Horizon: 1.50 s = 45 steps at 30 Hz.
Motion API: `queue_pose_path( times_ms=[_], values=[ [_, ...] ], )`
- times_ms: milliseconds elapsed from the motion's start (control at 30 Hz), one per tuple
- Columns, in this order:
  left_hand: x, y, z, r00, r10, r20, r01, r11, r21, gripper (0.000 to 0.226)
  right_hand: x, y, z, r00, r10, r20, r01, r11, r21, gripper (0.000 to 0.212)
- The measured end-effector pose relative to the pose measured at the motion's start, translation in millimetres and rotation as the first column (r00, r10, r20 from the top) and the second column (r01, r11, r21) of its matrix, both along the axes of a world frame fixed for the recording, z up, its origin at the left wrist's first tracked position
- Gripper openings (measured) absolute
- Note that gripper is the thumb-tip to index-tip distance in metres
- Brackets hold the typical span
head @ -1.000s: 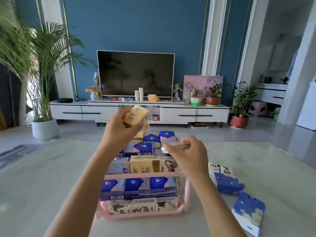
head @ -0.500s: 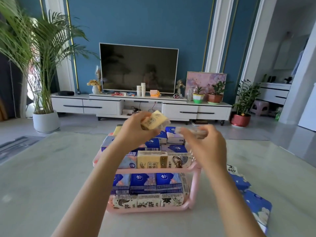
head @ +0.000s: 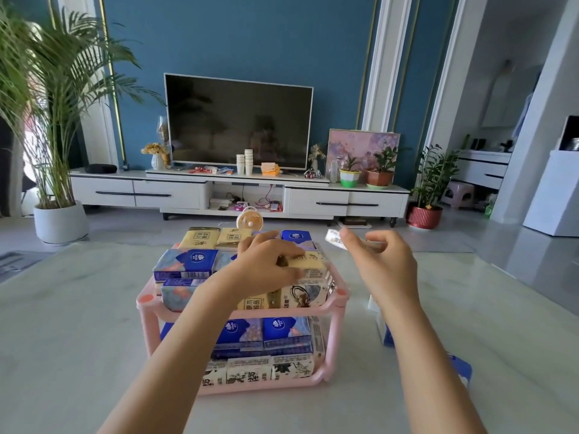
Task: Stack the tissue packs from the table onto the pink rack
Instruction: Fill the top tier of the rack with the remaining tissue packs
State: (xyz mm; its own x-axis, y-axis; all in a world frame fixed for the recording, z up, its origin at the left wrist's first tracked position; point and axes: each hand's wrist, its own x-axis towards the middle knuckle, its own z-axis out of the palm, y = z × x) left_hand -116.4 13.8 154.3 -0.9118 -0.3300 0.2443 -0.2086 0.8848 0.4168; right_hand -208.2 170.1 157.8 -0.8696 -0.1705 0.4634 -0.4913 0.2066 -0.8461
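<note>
A pink two-shelf rack [head: 147,300] stands on the table, both shelves packed with blue, yellow and white tissue packs. My left hand [head: 266,264] lies on top of the upper stack, its fingers holding a yellow tissue pack [head: 310,263] down on the front right packs. My right hand [head: 385,261] hovers to the right of the rack and pinches a small white tissue pack [head: 336,239] at its fingertips. Blue tissue packs [head: 460,368] lie on the table at the right, partly hidden by my right forearm.
The pale marble table [head: 78,339] spreads on both sides of the rack. A small round fan [head: 249,219] stands behind the rack. Beyond the table are a TV cabinet [head: 344,202], a TV and potted plants [head: 59,220].
My left hand has come down from above the rack and set the yellow pack on the top stack. My right hand has shifted right with the white pack. The camera moved closer.
</note>
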Motion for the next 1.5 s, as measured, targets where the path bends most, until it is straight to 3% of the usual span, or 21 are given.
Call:
queue_pose_path(
  times_ms=[67,200,267,400,500,600,700,833,967,1167,1300,1400,1500],
  values=[
    [-1,-2,1,0.999,0.005,-0.04,-0.005,1.0,0.012,0.041,-1,0,0,1.0,0.001,0.002,-0.001,1.0,0.001,0.048],
    [0,2,4,1.0,0.031,0.005,-0.03,0.992,-0.123,0.038,2,-2,2,1.0,0.01,0.006,-0.01,1.0,0.003,0.047],
    [4,5,6,1.0,0.018,-0.013,-0.019,0.996,-0.091,0.039,6,-7,2,1.0,0.024,-0.002,-0.024,1.0,0.006,0.047],
    [26,-6,21,0.946,0.097,-0.311,-0.04,0.982,0.183,0.036,18,-24,1,0.996,0.085,-0.025,-0.084,0.996,0.035,0.053],
    [50,-37,30,0.84,0.303,-0.45,-0.214,0.947,0.239,0.032,28,-42,0,0.982,0.178,-0.059,-0.173,0.982,0.071,0.054],
    [72,-65,27,0.787,0.473,-0.396,-0.367,0.875,0.315,0.028,35,-56,2,0.954,0.292,-0.065,-0.285,0.954,0.093,0.047],
    [80,-71,22,0.82,0.505,-0.268,-0.415,0.848,0.329,0.03,37,-67,7,0.933,0.359,-0.025,-0.356,0.931,0.078,0.041],
    [79,-66,8,0.857,0.477,-0.197,-0.333,0.803,0.495,0.027,42,-81,13,0.911,0.411,-0.036,-0.402,0.904,0.145,0.038],
    [78,-65,4,0.887,0.447,-0.118,-0.24,0.664,0.709,0.045,53,-97,17,0.874,0.483,-0.053,-0.462,0.86,0.219,0.037],
    [86,-61,12,0.908,0.41,-0.083,-0.181,0.564,0.805,0.078,68,-117,24,0.831,0.555,-0.031,-0.533,0.811,0.242,0.032],
    [94,-61,16,0.88,0.451,-0.147,-0.131,0.529,0.838,0.074,81,-127,19,0.804,0.592,-0.052,-0.545,0.769,0.335,0.036],
    [101,-62,19,0.875,0.465,-0.133,-0.143,0.512,0.847,0.075,90,-131,18,0.82,0.569,-0.062,-0.505,0.77,0.39,0.045],
    [106,-57,24,0.906,0.415,-0.086,-0.151,0.505,0.85,0.076,100,-135,10,0.877,0.413,-0.246,-0.255,0.833,0.49,0.055]
  ],
)
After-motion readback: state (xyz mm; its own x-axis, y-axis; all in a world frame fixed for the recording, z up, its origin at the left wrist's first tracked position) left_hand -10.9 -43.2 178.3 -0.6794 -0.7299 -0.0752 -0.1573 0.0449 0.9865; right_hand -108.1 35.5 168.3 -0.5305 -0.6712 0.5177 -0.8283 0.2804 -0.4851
